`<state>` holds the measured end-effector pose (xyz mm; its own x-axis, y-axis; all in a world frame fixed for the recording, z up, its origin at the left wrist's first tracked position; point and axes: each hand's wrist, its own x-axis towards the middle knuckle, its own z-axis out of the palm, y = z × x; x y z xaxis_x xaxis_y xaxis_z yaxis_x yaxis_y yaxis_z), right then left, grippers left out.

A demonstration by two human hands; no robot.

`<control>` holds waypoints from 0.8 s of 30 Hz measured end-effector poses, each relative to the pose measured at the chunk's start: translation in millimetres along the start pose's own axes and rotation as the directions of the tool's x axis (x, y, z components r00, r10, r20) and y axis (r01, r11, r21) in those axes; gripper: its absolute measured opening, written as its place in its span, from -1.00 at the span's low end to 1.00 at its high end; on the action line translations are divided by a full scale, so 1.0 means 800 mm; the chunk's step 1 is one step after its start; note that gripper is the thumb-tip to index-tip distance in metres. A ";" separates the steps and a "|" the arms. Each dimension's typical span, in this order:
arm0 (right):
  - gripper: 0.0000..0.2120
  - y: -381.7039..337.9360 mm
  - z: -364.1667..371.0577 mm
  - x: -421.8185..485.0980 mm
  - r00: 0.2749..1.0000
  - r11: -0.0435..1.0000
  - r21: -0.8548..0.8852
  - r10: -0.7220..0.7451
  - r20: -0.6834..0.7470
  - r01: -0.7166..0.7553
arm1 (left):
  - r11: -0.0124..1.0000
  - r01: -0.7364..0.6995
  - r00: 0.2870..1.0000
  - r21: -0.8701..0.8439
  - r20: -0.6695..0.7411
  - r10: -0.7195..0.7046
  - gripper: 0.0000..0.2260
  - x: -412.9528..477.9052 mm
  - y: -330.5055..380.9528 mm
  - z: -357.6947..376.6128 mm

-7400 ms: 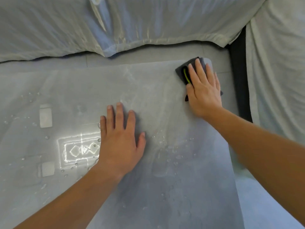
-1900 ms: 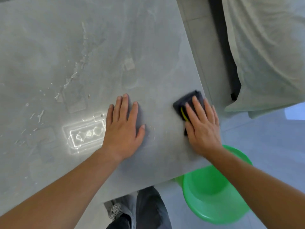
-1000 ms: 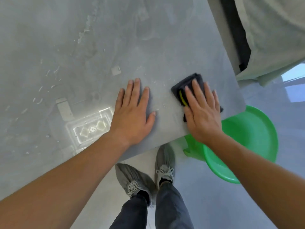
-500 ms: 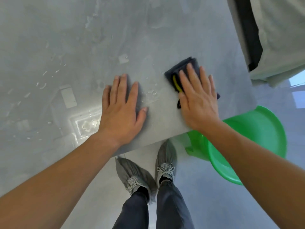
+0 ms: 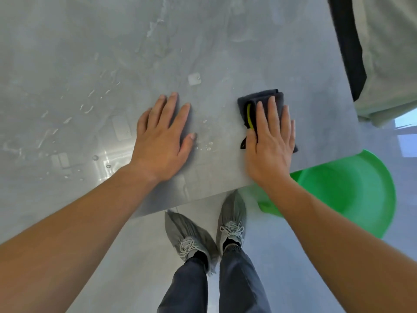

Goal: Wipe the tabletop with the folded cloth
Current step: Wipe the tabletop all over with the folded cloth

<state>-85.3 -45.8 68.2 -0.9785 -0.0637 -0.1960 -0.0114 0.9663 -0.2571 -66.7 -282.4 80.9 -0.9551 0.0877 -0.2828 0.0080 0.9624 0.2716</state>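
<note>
The grey tabletop (image 5: 112, 53) fills the upper part of the head view, and its near edge runs just below my wrists. A dark folded cloth (image 5: 264, 98) with a yellow-green trim lies near the table's near right corner. My right hand (image 5: 269, 141) presses flat on it, fingers together, covering its lower half. My left hand (image 5: 162, 141) rests flat on the bare table to the left of the cloth, fingers spread, holding nothing. Small water drops (image 5: 206, 146) sit between the two hands, and more streaks lie to the far left.
A green plastic basin (image 5: 352, 190) stands on the floor under the table's near right corner. My feet in grey shoes (image 5: 187, 231) are by the near edge. Furniture under a pale cover (image 5: 388, 53) stands close on the right.
My right hand has drawn the cloth from the far right corner down to the near edge over the earlier frames, then shifted slightly right. My left hand stays flat on the table.
</note>
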 end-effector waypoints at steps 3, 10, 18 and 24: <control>-0.41 -0.035 0.014 -0.013 0.990 0.992 0.002 0.128 -0.054 -0.128 | 1.000 -0.008 1.000 -0.022 0.006 0.008 -0.42 -0.002 -0.004 -0.002; -0.45 -0.041 0.021 -0.050 0.959 0.957 -0.068 -0.277 0.067 0.281 | 0.998 -0.047 0.999 -0.046 -0.011 0.046 -0.45 -0.002 -0.016 -0.007; -0.43 -0.056 0.009 0.030 0.998 0.998 -0.036 -0.061 -0.018 0.060 | 0.996 -0.038 0.999 -0.080 -0.032 0.036 -0.45 0.001 -0.016 -0.008; -0.45 -0.037 0.000 0.044 0.933 0.932 -0.072 -0.350 0.083 0.356 | 0.997 -0.027 0.999 -0.079 -0.040 0.024 -0.46 0.002 -0.013 -0.011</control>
<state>-119.3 -76.5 69.2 -0.8918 -0.4187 -0.1716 -0.3740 0.8955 -0.2412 -71.1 -294.7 86.0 -0.9657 0.1003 -0.2394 0.0103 0.9364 0.3509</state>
